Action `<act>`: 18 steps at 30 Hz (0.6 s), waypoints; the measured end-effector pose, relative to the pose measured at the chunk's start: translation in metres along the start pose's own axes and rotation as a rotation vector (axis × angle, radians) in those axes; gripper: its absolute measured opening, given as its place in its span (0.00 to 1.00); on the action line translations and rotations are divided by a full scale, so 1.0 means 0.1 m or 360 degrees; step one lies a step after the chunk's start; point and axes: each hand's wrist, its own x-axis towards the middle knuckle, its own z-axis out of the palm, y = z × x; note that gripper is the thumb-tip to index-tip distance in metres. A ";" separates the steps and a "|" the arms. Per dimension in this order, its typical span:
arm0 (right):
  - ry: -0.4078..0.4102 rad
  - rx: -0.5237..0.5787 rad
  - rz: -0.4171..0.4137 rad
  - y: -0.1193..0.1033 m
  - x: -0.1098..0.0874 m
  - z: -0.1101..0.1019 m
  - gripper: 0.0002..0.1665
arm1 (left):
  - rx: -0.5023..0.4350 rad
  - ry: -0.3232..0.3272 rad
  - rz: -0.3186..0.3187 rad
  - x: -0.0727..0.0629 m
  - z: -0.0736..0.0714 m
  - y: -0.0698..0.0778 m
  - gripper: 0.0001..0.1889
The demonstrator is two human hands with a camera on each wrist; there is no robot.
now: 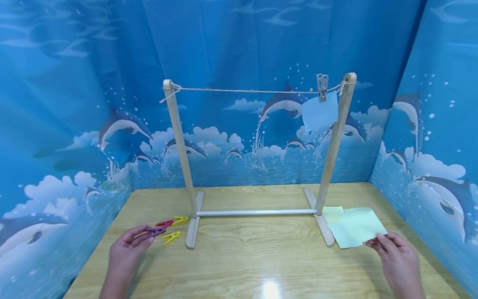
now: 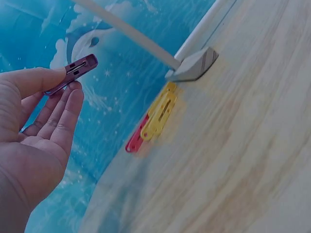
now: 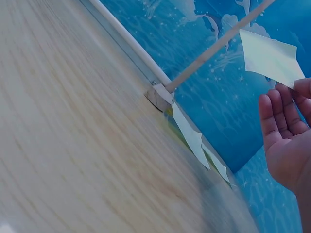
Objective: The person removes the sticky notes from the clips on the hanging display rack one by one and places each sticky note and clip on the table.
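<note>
My left hand [image 1: 125,251] pinches a purple clothespin [image 1: 156,231] between thumb and fingers, above the table's left side. Below it lie a red clothespin [image 1: 164,223] and two yellow clothespins [image 1: 171,238], close together in the left wrist view. On the right, my right hand [image 1: 401,259] holds a pale green paper sheet [image 3: 269,56] by one corner, raised off the table. Other paper sheets [image 3: 188,136] lie beneath it, partly covered in the head view. A light blue paper [image 1: 318,114] hangs from the string [image 1: 242,90], gripped by a grey clothespin [image 1: 322,88].
A wooden frame stands on the table [image 1: 239,257], with a left post [image 1: 180,145], a right post [image 1: 333,153] and a white bar [image 1: 257,213] low between them. Its feet reach toward me. A blue dolphin-printed curtain [image 1: 231,50] encloses the back and sides.
</note>
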 end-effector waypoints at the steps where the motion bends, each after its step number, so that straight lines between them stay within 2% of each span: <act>1: -0.0009 0.0006 -0.0003 -0.01 -0.01 -0.02 0.14 | 0.0003 0.0005 -0.0001 0.00 -0.02 -0.01 0.20; 8: 0.0069 -0.0011 -0.0029 -0.04 -0.04 -0.14 0.16 | 0.0105 -0.0001 -0.0096 0.01 -0.14 -0.06 0.19; 12: 0.0093 -0.0019 -0.0017 -0.04 -0.03 -0.19 0.16 | 0.0105 -0.0027 -0.0127 0.01 -0.21 -0.09 0.21; 15: 0.0164 -0.0126 0.0033 -0.06 -0.02 -0.24 0.11 | 0.0112 -0.0039 -0.0132 0.02 -0.25 -0.12 0.21; 18: 0.0262 -0.0301 0.0084 -0.10 0.00 -0.28 0.07 | 0.0195 -0.0018 -0.0135 0.02 -0.29 -0.16 0.20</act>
